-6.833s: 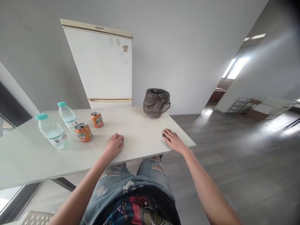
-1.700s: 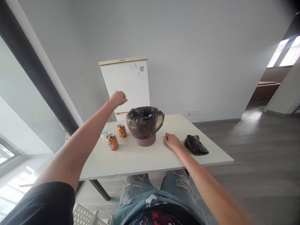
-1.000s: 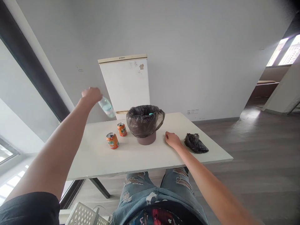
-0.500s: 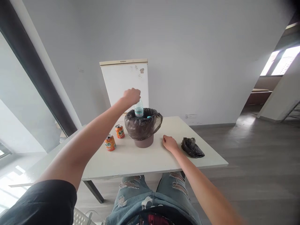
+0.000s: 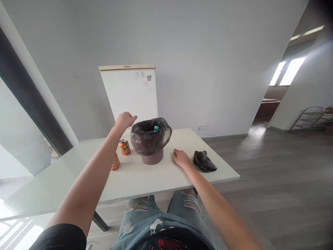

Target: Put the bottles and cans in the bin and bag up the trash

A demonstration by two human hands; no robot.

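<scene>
My left hand (image 5: 126, 119) is raised just left of the bin's rim, thumb apart from the fingers, holding nothing. Below and beside it stands a small brownish bin (image 5: 153, 158) lined with a black plastic bag (image 5: 148, 143) folded over its rim. A teal bottle cap (image 5: 156, 128) shows inside the bag; the rest of the contents is hidden. Two orange drink cans, a far one (image 5: 125, 147) and a near one (image 5: 116, 162), stand left of the bin, the near one partly behind my left forearm. My right hand (image 5: 181, 158) rests closed on the table, between bin and crumpled black bag (image 5: 204, 161).
The pale table (image 5: 137, 180) stretches left, with its front edge over my knees. Behind it stands a white fridge (image 5: 130, 93) against the grey wall (image 5: 208, 69). A metal rack (image 5: 309, 118) is on the floor far right.
The clear bottle has left my left hand and is out of sight in the bin. That hand has moved left and down from above the rim. The camera view has turned slightly right.
</scene>
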